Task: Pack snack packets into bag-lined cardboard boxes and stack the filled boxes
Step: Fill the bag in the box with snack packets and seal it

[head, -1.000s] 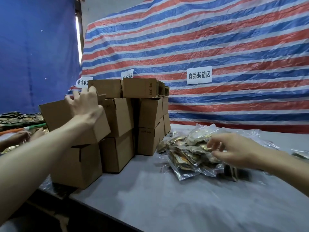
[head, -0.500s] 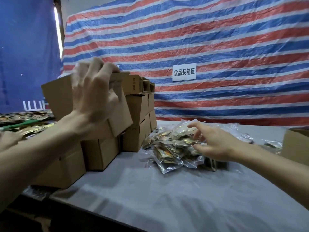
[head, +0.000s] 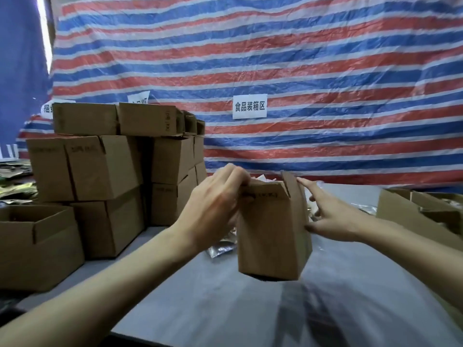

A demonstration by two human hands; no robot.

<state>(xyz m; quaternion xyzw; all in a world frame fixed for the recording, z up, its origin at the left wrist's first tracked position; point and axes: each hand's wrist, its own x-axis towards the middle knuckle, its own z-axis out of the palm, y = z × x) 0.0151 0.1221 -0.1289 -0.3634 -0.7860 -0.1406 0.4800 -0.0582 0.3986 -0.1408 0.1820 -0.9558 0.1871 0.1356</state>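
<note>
Nearest, grey table (head: 200, 309). Over its middle, small cardboard box (head: 270, 234), upright, top flaps open. Left grip (head: 215, 204) curled over the box's top left rim, holding it; right grip (head: 330, 216) wide, straight fingers flat against the right wall. Just behind, snack packets (head: 221, 249), mostly hidden. Farther left, stacked cardboard boxes (head: 105, 166); behind everything, striped tarp (head: 325, 58) with white sign (head: 249, 106).
</note>
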